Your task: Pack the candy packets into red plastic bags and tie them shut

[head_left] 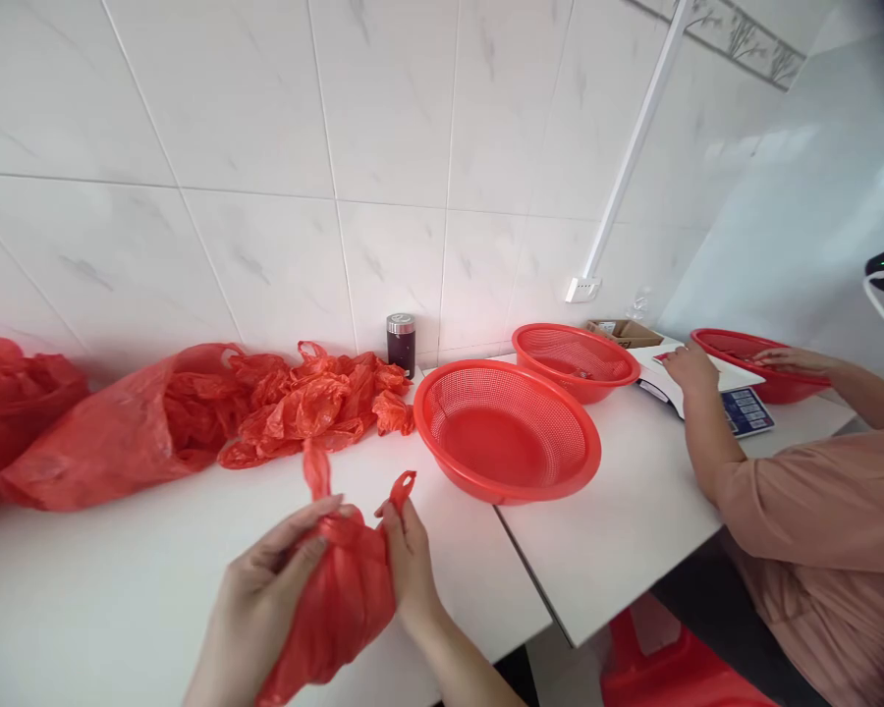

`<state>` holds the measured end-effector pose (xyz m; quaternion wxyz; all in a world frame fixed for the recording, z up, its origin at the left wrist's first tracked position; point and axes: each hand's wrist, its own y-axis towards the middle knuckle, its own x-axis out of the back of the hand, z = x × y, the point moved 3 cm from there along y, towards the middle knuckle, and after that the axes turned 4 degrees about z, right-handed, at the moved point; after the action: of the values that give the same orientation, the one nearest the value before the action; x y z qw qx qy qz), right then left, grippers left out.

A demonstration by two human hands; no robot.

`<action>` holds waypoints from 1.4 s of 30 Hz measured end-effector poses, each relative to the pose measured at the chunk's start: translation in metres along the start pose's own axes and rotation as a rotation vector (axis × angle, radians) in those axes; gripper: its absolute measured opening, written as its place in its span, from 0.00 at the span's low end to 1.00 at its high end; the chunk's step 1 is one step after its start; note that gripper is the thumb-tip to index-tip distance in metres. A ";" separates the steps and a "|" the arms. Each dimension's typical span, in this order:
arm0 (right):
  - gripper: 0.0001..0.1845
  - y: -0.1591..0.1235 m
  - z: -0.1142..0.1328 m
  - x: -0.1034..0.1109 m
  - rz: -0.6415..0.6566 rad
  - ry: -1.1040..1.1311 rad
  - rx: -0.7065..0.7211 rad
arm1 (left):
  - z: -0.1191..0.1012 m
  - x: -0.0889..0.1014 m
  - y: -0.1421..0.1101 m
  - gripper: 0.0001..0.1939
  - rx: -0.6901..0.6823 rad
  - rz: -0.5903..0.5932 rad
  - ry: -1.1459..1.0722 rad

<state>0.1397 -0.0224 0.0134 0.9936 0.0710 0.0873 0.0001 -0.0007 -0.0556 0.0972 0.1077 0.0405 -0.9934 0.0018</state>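
A filled red plastic bag (350, 599) is between my two hands, over the white table (110, 589). My left hand (265, 589) pinches the bag's gathered neck near one handle, which sticks up above the fingers. On the other side, my right hand (409, 555) is closed around the other handle, whose loop shows above the thumb. What the bag contains is hidden by the red plastic. Just beyond my right hand stands a big red perforated basket (508, 432) with nothing seen inside.
Crumpled red bags (324, 393) and a stuffed larger bag (110, 432) lie along the wall. A dark tumbler (401, 344) stands behind them. Right of the baskets, a co-worker (825, 511) reaches over a scale (744, 410) and another red basket (788, 388). A red stool (670, 668) stands below.
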 end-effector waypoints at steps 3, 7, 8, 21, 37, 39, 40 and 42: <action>0.16 0.009 0.012 0.014 -0.039 -0.162 0.092 | 0.014 0.018 0.011 0.32 0.138 -0.014 -0.019; 0.18 0.019 0.011 0.024 0.005 -0.391 0.186 | 0.048 0.037 0.012 0.32 0.083 0.028 0.351; 0.18 0.020 0.008 0.025 -0.003 -0.441 0.195 | 0.056 0.039 0.011 0.30 0.029 0.029 0.466; 0.22 0.021 -0.026 0.023 -0.164 -0.655 0.226 | 0.069 0.037 -0.024 0.13 -0.216 -0.059 0.737; 0.19 0.015 -0.018 0.029 -0.019 -0.471 0.353 | 0.021 -0.023 0.005 0.13 -0.079 0.197 0.951; 0.19 0.014 -0.015 0.032 -0.042 -0.429 0.324 | 0.016 -0.023 0.015 0.08 -0.031 0.254 0.936; 0.19 0.014 -0.014 0.034 -0.057 -0.399 0.290 | 0.010 -0.016 0.021 0.09 -0.020 0.275 0.917; 0.18 0.015 -0.014 0.038 -0.085 -0.333 0.196 | -0.004 0.011 0.029 0.12 -0.005 0.295 0.874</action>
<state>0.1753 -0.0055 -0.0048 0.9818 0.1627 -0.0759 -0.0621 -0.0133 -0.0273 0.1038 0.5152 -0.1060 -0.8499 0.0316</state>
